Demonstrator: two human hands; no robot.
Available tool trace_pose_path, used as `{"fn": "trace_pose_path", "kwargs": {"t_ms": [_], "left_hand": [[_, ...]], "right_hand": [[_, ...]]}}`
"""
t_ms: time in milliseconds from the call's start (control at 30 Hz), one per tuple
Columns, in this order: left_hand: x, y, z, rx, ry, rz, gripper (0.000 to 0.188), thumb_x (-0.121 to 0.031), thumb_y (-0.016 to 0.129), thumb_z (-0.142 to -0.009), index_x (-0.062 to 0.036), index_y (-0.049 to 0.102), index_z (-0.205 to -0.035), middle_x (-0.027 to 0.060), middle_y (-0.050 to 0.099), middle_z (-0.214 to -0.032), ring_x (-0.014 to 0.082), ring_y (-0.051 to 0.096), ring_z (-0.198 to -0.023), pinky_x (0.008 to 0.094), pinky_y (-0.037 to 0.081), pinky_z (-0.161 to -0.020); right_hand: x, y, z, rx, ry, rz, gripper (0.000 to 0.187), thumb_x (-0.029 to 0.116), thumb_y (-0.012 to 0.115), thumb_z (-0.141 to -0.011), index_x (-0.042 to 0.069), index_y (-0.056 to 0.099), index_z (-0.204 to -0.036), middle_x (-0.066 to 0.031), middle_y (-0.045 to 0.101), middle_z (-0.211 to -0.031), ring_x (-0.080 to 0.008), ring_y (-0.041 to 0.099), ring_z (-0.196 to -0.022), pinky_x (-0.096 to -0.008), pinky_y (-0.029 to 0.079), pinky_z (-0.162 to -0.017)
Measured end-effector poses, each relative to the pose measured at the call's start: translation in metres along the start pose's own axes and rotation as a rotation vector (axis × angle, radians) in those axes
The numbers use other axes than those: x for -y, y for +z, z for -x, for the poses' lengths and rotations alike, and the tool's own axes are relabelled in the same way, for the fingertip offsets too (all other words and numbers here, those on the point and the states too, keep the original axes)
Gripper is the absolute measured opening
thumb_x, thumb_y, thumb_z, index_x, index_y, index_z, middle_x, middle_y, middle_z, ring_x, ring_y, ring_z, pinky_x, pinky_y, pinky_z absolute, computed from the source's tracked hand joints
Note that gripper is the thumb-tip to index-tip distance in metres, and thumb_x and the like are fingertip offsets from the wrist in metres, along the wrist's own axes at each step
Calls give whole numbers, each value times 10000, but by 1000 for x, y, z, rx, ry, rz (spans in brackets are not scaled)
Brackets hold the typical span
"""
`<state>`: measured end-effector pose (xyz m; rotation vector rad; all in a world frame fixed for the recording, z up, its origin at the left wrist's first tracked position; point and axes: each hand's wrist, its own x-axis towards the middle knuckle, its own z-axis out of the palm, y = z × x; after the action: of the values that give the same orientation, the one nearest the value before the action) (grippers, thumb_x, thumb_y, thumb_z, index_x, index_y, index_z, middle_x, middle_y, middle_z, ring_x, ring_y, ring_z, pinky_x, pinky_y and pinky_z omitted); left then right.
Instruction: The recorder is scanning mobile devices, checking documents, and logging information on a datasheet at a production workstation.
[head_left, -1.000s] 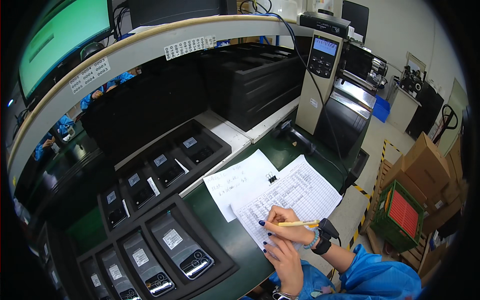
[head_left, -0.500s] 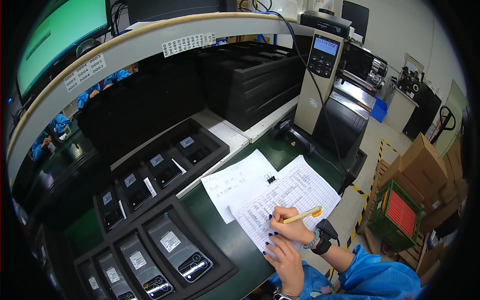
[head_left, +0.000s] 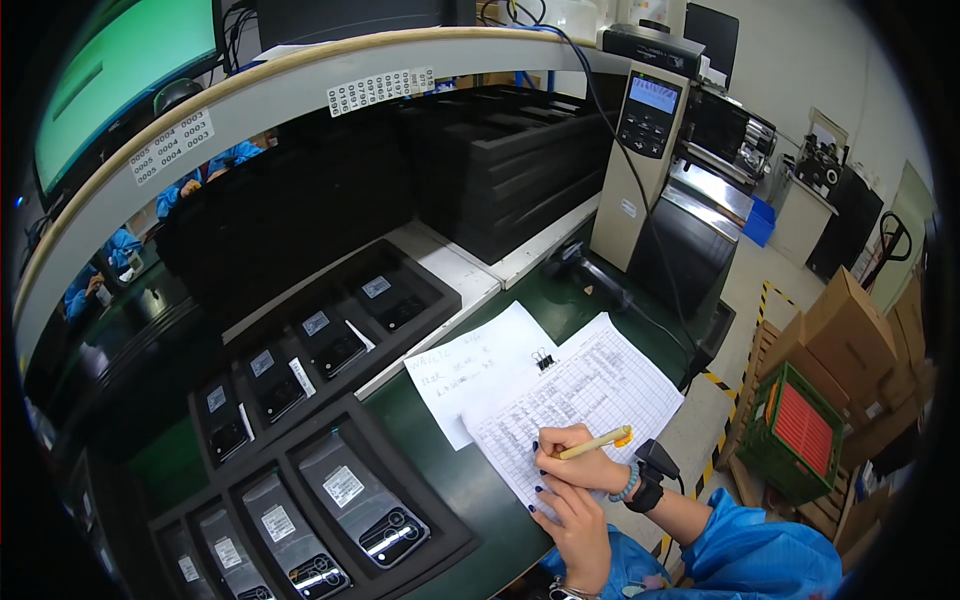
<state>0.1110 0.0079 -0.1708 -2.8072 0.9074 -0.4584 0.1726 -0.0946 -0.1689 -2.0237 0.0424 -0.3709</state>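
Note:
My right hand is closed round a yellow pen with an orange charm at its upper end. Its tip points down at a printed grid form, though my fingers hide the tip itself. Just below, my left hand lies with fingers stretched out over the form's near edge, holding nothing. A black binder clip grips the form's top, beside a white sheet with handwriting. To the left, a black foam tray holds several phones, among them a bagged phone with a white label.
Another foam tray with several dark phones sits behind the first. Stacked black foam trays stand at the back. A label printer and a handheld scanner are beyond the papers. Cardboard boxes and a green crate stand on the floor at right.
My right hand with the pen has shifted slightly left and down over the form. The left hand stays nearly in place. The whole view has moved very slightly.

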Motion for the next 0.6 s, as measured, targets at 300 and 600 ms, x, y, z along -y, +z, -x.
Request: {"fn": "trace_pose_path", "kwargs": {"t_ms": [300, 600], "left_hand": [[-4, 3, -1, -8, -46, -8, 376, -185, 458, -843, 16, 559, -1144, 169, 546, -1165, 264, 520, -1046, 435, 449, -883], [-4, 3, 0, -3, -41, -15, 374, -186, 462, -837, 25, 562, -1129, 176, 543, -1166, 269, 524, -1045, 431, 450, -888]], "right_hand": [[0, 0, -2, 24, -52, -20, 231, 40, 590, -732, 40, 416, -580, -16, 411, -480, -62, 359, -427, -239, 302, -404], [0, 2, -2, 38, -91, 23, 213, 37, 592, -727, 41, 435, -584, -17, 430, -473, -65, 382, -416, -238, 312, -398]]}}
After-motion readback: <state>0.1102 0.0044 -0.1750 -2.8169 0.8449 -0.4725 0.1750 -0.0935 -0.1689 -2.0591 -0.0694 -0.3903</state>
